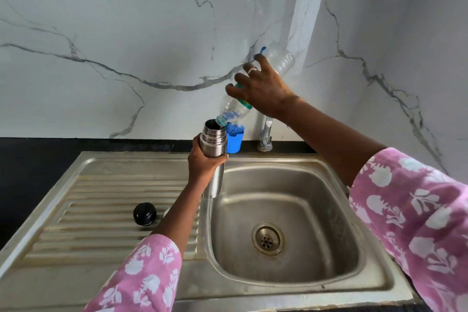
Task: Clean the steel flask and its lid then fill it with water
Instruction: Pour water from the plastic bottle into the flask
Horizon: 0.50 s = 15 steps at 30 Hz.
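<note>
Blue cup just behind flask

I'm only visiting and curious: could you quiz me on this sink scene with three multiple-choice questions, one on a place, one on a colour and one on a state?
1. Where does the black lid lie?
A) in the basin
B) on the draining board
C) on the floor

2. What colour is the cup behind the steel flask?
A) red
B) blue
C) yellow

3. How is the plastic bottle held?
A) upright
B) flat on the counter
C) tilted, mouth at the flask's opening

Answers:
1 B, it rests on the ribbed board.
2 B, the cup is plainly blue.
3 C, the right hand tips it neck-down to the flask in the left hand.
</note>
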{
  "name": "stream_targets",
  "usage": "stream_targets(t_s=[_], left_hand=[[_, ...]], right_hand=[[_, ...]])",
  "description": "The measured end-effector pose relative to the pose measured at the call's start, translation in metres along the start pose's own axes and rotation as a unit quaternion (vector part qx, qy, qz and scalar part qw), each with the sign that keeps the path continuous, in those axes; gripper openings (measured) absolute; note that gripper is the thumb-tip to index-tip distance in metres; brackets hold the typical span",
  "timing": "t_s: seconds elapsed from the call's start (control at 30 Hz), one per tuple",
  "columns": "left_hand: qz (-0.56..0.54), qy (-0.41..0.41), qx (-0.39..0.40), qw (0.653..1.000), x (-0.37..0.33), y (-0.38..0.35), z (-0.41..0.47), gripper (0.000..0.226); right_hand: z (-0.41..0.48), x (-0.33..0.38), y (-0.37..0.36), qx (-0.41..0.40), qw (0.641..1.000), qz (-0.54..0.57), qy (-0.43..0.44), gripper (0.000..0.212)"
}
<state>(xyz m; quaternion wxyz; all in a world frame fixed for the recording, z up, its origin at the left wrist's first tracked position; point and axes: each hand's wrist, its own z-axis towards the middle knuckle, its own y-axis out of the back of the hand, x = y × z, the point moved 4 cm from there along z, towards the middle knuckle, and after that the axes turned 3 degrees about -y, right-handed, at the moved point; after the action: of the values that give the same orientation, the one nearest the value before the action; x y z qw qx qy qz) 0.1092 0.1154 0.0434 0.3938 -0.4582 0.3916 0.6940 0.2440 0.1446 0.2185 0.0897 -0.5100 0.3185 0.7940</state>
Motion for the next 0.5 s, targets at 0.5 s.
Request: stream_targets(t_s=[0.5], left_hand=[[0.036, 0.044, -0.118, 0.991, 0.051, 0.070, 0.035, 0.070]], right_hand=[[0.098, 0.084, 0.019, -0.185, 0.980, -0.029, 0.074, 0.039]])
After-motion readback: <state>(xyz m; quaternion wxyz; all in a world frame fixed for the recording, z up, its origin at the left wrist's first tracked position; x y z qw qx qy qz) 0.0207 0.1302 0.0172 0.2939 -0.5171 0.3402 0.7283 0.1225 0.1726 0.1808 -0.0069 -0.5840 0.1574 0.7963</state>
